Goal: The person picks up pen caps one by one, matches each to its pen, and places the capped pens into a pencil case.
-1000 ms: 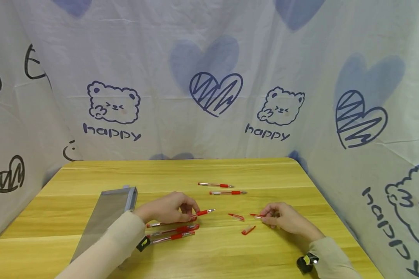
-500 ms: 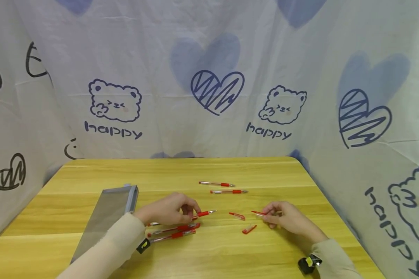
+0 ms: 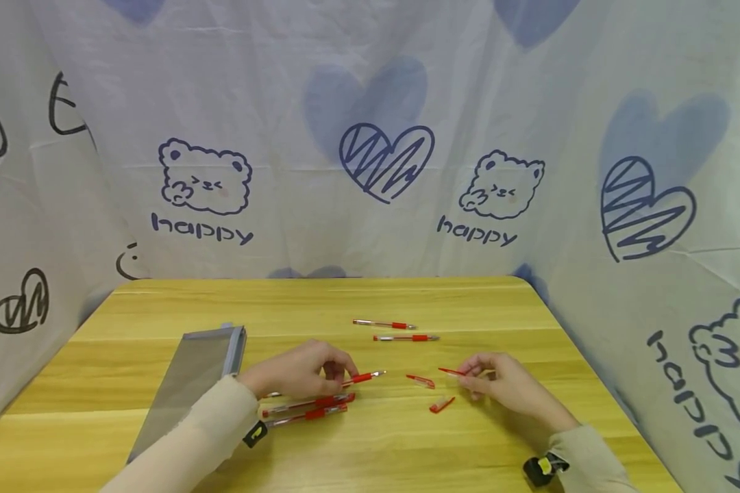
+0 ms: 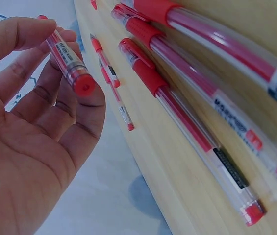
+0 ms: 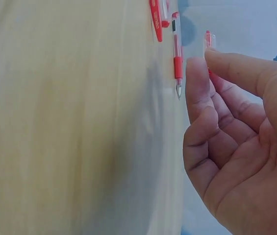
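Note:
My left hand (image 3: 308, 370) pinches an uncapped red gel pen (image 3: 364, 377), its tip pointing right, above the table. In the left wrist view, thumb and fingers hold that pen's barrel, with the red end plug (image 4: 84, 85) facing the camera. Right of it, my right hand (image 3: 499, 385) pinches a clear and red pen cap (image 3: 449, 371) between thumb and index finger. In the right wrist view the fingertips partly hide this cap (image 5: 210, 40). Pen and cap are apart. Two loose caps, one (image 3: 421, 381) and another (image 3: 442, 405), lie between the hands.
Two uncapped red pens, one (image 3: 384, 324) behind the other (image 3: 405, 338), lie farther back. Capped pens, including one (image 3: 308, 405) and another (image 3: 308, 416), lie below my left hand. A grey zip pouch (image 3: 181, 390) lies left on the wooden table (image 3: 469, 452).
My right hand has shifted slightly left with the cap, towards the pen tip. My left hand has stayed nearly still with its pen. The head view has drifted slightly.

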Motion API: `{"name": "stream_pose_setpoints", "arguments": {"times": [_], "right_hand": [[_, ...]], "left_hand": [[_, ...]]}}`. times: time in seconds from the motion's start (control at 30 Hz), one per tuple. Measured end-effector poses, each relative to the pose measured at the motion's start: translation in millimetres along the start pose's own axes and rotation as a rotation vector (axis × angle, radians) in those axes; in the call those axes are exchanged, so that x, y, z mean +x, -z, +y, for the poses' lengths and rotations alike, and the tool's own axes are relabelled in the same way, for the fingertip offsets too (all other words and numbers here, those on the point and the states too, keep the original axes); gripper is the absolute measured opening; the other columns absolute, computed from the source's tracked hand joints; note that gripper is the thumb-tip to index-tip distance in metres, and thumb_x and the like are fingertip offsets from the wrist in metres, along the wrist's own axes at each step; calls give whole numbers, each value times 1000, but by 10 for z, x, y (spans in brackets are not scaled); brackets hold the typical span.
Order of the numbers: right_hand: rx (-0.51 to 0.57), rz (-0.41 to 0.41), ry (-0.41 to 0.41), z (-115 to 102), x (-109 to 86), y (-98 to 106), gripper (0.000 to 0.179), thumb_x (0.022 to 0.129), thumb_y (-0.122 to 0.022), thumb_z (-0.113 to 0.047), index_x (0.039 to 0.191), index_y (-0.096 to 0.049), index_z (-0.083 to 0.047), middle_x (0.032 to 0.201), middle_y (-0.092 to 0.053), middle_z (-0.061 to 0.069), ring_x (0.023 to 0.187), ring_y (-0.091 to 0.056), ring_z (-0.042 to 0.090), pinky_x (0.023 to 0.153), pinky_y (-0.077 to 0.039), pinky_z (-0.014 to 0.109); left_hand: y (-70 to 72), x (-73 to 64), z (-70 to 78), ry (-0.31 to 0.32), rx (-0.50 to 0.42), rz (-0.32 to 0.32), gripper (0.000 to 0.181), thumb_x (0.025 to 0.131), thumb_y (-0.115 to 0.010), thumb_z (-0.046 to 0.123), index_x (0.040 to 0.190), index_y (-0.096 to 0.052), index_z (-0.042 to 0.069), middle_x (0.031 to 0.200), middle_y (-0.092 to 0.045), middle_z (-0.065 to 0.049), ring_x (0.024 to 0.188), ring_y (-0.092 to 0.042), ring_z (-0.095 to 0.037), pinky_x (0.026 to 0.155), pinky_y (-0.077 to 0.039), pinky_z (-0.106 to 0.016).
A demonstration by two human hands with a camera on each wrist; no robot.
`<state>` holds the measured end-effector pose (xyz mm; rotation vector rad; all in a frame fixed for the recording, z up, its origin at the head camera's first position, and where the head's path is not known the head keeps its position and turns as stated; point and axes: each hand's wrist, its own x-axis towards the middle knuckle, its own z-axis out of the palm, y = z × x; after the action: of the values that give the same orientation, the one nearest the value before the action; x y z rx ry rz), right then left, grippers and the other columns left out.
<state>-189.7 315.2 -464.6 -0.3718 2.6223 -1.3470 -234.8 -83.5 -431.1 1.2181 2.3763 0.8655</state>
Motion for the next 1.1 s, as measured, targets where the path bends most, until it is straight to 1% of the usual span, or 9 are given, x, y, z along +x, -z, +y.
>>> {"name": "stream_pose_setpoints", "arguments": {"times": [0.2, 0.37, 0.57, 0.83, 1.1], "right_hand": [[7, 10, 21, -64, -9, -14, 25, 102, -73, -15, 117, -70, 4, 103, -71, 12, 82, -73, 24, 70, -61, 31], [27, 7, 35, -124, -20, -35, 24, 103, -73, -15, 118, -70, 4, 104, -71, 13, 85, -74, 26, 75, -64, 35], [45, 1, 35, -203, -38, -64, 28, 103, -73, -17, 121, -69, 4, 107, -71, 15, 83, -74, 28, 73, -63, 36], [24, 10, 70, -256, -35, -100, 27, 102, -74, -17, 119, -71, 3, 105, -72, 13, 80, -74, 30, 72, -63, 36], [26, 17, 80, -322, -39, -142, 25, 102, -75, -18, 118, -72, 0, 104, -72, 12, 80, -74, 30, 71, -62, 34]], "left_hand": [[5, -4, 22, -10, 1, -6, 22, 100, -67, 4, 119, -77, 8, 86, -69, 8, 80, -63, -3, 79, -56, -27], [14, -10, 58, -5, -6, -13, 24, 100, -65, 4, 120, -78, 9, 86, -69, 8, 81, -65, -4, 79, -56, -24], [15, -17, 87, -15, 0, -8, 24, 100, -65, 3, 119, -78, 9, 83, -68, 8, 77, -63, -4, 75, -55, -24], [29, -18, 123, -27, 0, -8, 22, 100, -67, 5, 119, -79, 8, 84, -70, 7, 75, -60, -3, 74, -55, -24], [34, -12, 164, -7, -6, 2, 18, 101, -71, 7, 116, -80, 6, 85, -71, 8, 76, -61, -4, 73, -55, -22]]}}
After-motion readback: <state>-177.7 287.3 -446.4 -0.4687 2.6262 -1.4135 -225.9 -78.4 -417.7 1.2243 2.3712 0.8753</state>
